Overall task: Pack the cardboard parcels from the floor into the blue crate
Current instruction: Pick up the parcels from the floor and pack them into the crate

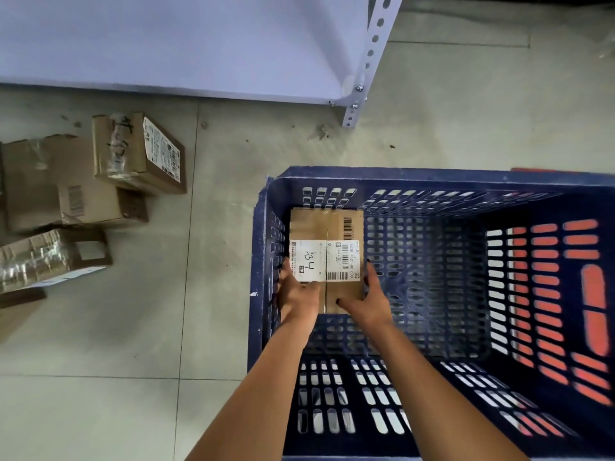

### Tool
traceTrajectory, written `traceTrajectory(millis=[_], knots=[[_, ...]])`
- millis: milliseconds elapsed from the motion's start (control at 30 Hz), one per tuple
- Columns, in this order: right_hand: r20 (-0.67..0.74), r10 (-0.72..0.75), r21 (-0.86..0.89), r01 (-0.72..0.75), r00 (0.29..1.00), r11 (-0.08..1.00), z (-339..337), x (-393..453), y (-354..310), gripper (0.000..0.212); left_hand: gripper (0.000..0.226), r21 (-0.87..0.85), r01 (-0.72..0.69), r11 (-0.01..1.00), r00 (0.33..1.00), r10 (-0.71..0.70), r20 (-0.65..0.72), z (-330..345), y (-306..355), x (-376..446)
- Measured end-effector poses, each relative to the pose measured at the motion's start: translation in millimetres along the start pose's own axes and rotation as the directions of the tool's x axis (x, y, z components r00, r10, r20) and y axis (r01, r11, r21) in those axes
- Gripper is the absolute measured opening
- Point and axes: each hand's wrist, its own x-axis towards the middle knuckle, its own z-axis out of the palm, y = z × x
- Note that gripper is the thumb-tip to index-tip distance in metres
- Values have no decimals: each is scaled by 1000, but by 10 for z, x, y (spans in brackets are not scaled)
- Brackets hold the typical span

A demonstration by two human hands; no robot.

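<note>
1. You have one cardboard parcel (326, 257) down inside the blue crate (432, 174), in its far left corner, close against the left wall. I cannot tell whether it already rests on the crate floor or hangs just above it.
2. Your left hand (298, 296) holds the parcel's near left edge, its fingers curled round the side and under the label. Your right hand (369, 302) grips the near right corner, thumb on the top face and the other fingers wrapped down the right side.
3. By my reading this is the first parcel packed: nothing else shows in the crate, and most of its floor is bare.
4. Left to do: at least three parcels lie on the floor to your left, well apart from the crate. There is a labelled parcel (139, 154) leaning on a larger parcel (66, 188), and a tape-wrapped parcel (50, 257) nearer you. More brown cardboard shows at the frame's left edge, too cut off to count.
5. Writing: the white shipping label (324, 261) on the held parcel bears handwritten "A34" and printed barcodes; the small print is too fine to read with confidence. The leaning parcel has black marker scrawl I cannot read.
</note>
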Motion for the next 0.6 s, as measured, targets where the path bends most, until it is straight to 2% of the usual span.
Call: traceTrajectory(millis=[100, 200, 267, 500, 600], knots=[[6, 27, -19, -27, 1000, 999, -100, -260, -94, 87, 71, 68, 92, 993, 995, -93, 18, -78, 117, -212], [29, 4, -26, -3, 1000, 1000, -225, -611, -264, 86, 62, 143, 18, 990, 998, -25, 51, -200, 269, -500], [36, -15, -38, 17, 999, 999, -305, -852, -413, 84, 64, 154, -14, 988, 999, 8, 43, -323, 422, -757], [53, -111, 28, 110, 992, 994, -480, -1722, -1176, 81, 68, 4, -95, 996, 987, 93, 132, -980, 1029, -1637], [48, -171, 1, 171, 984, 985, -452, -2005, -1539, 85, 67, -86, -122, 989, 981, 134, 139, -1411, 1300, -1836]])
